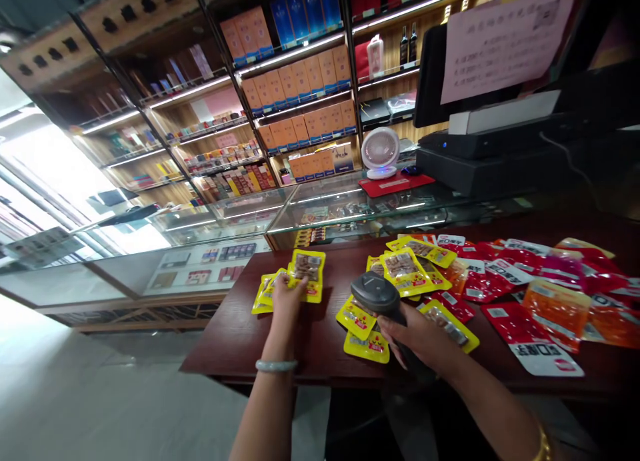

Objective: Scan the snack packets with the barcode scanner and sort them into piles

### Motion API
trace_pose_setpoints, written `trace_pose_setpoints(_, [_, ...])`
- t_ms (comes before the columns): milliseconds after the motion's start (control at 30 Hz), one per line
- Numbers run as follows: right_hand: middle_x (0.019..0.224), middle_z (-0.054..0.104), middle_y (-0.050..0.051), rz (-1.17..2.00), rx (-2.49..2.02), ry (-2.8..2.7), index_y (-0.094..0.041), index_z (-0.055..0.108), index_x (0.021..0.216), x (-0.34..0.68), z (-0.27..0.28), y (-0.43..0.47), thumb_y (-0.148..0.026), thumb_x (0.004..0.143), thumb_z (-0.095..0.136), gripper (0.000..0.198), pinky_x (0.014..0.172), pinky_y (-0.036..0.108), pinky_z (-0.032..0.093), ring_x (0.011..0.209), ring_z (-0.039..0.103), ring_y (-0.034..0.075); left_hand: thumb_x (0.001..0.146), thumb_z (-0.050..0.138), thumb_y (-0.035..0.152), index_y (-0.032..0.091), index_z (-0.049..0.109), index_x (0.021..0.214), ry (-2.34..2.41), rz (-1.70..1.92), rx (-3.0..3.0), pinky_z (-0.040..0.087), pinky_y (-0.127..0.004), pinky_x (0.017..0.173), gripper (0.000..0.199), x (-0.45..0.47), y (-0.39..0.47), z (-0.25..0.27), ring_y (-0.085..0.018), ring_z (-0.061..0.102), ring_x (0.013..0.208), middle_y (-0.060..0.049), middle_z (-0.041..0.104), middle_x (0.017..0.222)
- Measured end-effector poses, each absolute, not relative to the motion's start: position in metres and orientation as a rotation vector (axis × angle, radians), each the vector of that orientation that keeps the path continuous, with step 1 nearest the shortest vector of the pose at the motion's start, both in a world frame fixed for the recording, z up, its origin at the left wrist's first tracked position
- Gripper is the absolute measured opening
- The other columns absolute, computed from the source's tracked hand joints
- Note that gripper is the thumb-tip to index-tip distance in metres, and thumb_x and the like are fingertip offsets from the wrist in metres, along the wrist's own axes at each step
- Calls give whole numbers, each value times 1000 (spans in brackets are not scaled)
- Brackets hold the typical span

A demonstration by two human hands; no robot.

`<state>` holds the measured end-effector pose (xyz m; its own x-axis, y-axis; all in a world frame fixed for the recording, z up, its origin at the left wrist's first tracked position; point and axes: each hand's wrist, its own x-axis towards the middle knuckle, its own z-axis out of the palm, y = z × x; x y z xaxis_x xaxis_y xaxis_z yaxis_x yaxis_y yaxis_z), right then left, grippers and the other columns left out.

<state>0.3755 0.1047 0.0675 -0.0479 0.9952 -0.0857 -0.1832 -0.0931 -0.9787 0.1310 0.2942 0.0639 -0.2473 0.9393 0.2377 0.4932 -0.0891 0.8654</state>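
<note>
My right hand (417,331) is wrapped round the handle of a black barcode scanner (375,291), its head pointing up and to the left. At the left of the dark red table, my left hand (287,298) pinches the lower edge of a yellow snack packet (307,264) with a clear window. More yellow packets (263,294) lie under and beside that hand. Below the scanner head are a few yellow packets (367,348), and a looser heap of yellow packets (407,268) lies behind it. The scanner and right hand partly cover another yellow packet (457,324).
Red and white snack packets (533,341) and orange packets (557,308) are heaped on the right of the table (300,348). Behind stand a glass display counter (320,208), a small white fan (380,151) on a red mat (397,184), and a monitor (430,74) with a pink paper sheet.
</note>
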Motion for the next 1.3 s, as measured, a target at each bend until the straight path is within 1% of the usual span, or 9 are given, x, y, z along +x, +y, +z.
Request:
trace_pose_setpoints(100, [53,52,-9,1412,-1131,-1046,-25,56,100,373,70,101,-64,82,72,46,37,25,38,37,47,12,79,74,41,24,57,117,2094,1284,1717,48,-43,96,45,115,297,82,-28,63,112,-10,67,120])
trace_pose_setpoints(167, [53,52,-9,1395,-1129,-1047,-24,55,96,371,70,100,-64,82,72,45,38,24,39,38,48,11,85,68,45,23,58,124,2148,1171,1920,43,-46,103,46,121,288,87,-32,58,123,-13,65,129])
trace_pose_setpoints(333, [53,52,-10,1346,-1109,-1007,-23,51,89,376,66,99,-63,82,72,45,37,22,38,36,46,9,83,64,62,25,67,111,1736,531,2319,40,-47,101,46,176,239,70,-35,58,119,-13,69,120])
trace_pose_setpoints(467, [54,53,-9,1315,-1141,-934,-22,53,90,387,64,93,-64,81,72,46,36,22,39,35,48,9,75,71,62,22,64,101,1669,341,2365,40,-44,97,48,209,213,57,-37,57,119,-15,67,118])
trace_pose_setpoints(667, [54,55,-8,1318,-1174,-873,-23,55,91,398,56,85,-67,81,71,48,36,23,41,36,50,11,82,70,42,24,54,101,1721,586,2076,43,-34,83,31,200,220,52,-28,68,96,-8,73,100])
trace_pose_setpoints(800, [56,56,-9,1382,-1161,-928,-23,54,90,392,56,84,-66,81,71,47,36,22,40,35,50,10,82,69,42,25,53,97,1652,828,1926,44,-31,74,28,184,225,45,-25,69,85,-4,74,94])
trace_pose_setpoints(1033, [55,53,-10,1414,-1101,-1005,-22,55,97,381,54,84,-66,84,70,48,36,21,38,35,49,9,80,69,43,25,54,101,1667,936,1857,47,-32,77,31,171,224,36,-25,69,90,-6,72,100])
trace_pose_setpoints(1200, [53,55,-9,1415,-1098,-1031,-23,56,100,376,54,81,-67,82,70,50,36,22,39,35,49,10,80,71,47,25,57,103,1697,990,1754,50,-34,80,35,155,242,42,-24,70,88,-4,72,96])
trace_pose_setpoints(1300, [48,54,-10,1419,-1114,-1046,-23,54,95,371,54,80,-67,81,71,49,36,21,38,34,47,10,83,69,46,23,56,114,1934,1095,1797,48,-41,93,41,142,256,65,-28,66,106,-9,71,111])
